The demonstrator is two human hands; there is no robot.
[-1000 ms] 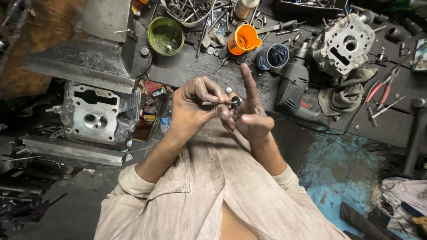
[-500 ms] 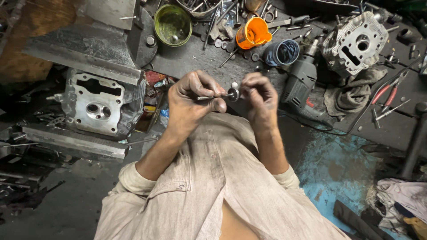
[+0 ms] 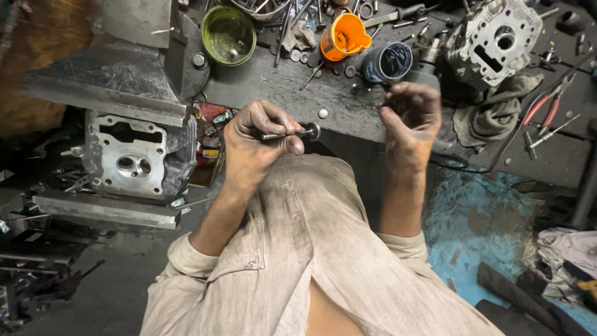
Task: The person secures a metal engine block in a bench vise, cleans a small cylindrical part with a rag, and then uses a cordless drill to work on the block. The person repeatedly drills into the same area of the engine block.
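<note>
Valve (image 3: 292, 133): slim steel stem, round flat head, held level over grimy bench (image 3: 292, 87)
Left hand (image 3: 255, 146): fist closed around stem (greasy)
Right hand (image 3: 410, 118): raised, fingers loosely curled, empty

head-worn, looking down (close), over workbench (image 3: 292, 87)

A repair workshop — engine cylinder heads (image 3: 134, 158), pliers (image 3: 547, 109), greasy workbench (image 3: 280, 87).

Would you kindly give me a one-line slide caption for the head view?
Left hand pinches an engine valve above a cluttered bench; right hand hovers empty beside it.
</note>
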